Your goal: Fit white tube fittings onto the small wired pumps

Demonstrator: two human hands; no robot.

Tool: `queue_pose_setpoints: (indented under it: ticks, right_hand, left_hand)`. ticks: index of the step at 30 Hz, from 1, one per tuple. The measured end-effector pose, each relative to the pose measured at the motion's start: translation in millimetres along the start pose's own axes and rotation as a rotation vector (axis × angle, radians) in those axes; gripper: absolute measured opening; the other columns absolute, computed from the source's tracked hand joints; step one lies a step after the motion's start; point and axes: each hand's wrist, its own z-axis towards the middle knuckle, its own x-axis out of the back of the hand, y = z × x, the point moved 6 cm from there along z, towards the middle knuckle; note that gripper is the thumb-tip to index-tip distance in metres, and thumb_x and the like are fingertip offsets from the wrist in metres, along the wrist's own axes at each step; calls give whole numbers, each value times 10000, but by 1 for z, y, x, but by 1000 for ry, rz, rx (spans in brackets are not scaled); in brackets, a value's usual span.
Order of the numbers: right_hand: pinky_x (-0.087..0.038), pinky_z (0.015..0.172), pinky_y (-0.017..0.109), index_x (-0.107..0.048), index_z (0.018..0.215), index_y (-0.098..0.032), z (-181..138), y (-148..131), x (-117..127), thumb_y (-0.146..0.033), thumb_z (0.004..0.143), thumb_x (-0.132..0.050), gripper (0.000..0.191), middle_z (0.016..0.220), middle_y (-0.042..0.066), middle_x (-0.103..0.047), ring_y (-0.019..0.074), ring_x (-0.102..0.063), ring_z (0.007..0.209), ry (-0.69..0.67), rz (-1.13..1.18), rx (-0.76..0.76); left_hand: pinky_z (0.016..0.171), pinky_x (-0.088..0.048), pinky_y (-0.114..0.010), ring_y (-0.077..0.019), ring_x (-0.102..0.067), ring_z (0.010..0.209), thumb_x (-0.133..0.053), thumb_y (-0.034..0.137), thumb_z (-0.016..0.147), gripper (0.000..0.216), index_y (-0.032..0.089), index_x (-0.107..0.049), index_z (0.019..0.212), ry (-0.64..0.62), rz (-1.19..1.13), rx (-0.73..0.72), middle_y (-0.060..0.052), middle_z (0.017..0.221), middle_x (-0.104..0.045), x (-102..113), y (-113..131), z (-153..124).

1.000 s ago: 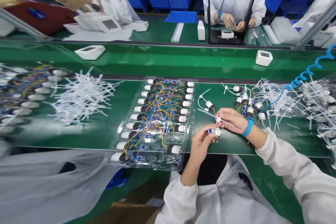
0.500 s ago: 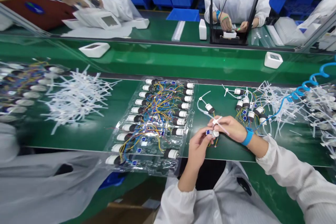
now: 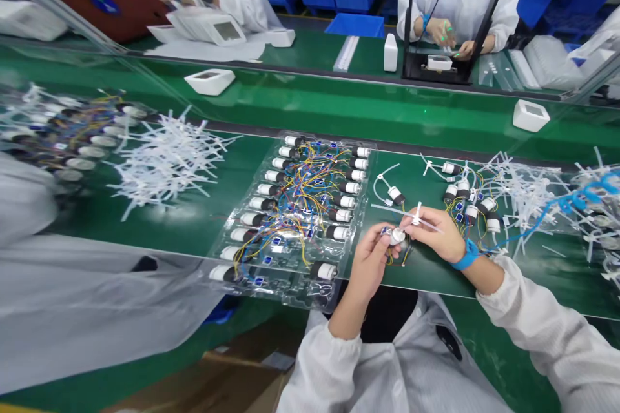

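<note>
My left hand (image 3: pixel 369 259) pinches a small cylindrical motor (image 3: pixel 397 236) with coloured wires and a blue connector, held just above the green table's front edge. My right hand (image 3: pixel 436 232), with a blue wrist strap (image 3: pixel 466 257), grips a white T-shaped tube piece (image 3: pixel 417 215) right beside the motor's top. Both hands are closed and almost touch. A clear plastic tray (image 3: pixel 295 206) with two rows of the same motors and tangled wires lies to the left of my hands.
Loose motors (image 3: pixel 465 197) and white tube pieces (image 3: pixel 523 187) lie to the right, under a blue coiled hose (image 3: pixel 588 193). A heap of white tube pieces (image 3: pixel 167 158) lies at left. White devices (image 3: pixel 210 80) ride the green belt. People in white coats work opposite.
The view has shifted, so everything sits further right and up. My hands stay together on the motor and the tube piece, with the tube piece now tilted more upright.
</note>
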Motion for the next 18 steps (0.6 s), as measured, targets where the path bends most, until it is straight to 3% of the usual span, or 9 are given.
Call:
queue_pose_setpoints:
  ticks: [18]
  right_hand:
    - [-630, 811, 394, -745, 922, -239, -2, -3, -10, -545, 887, -929, 359, 907, 49, -773, 218, -715, 810, 30, 90, -11]
  left_hand:
    - [668, -540, -252, -139, -659, 734, -920, 552, 896, 461, 177, -756, 1109, 17, -49, 1, -28, 873, -730, -2, 0, 1]
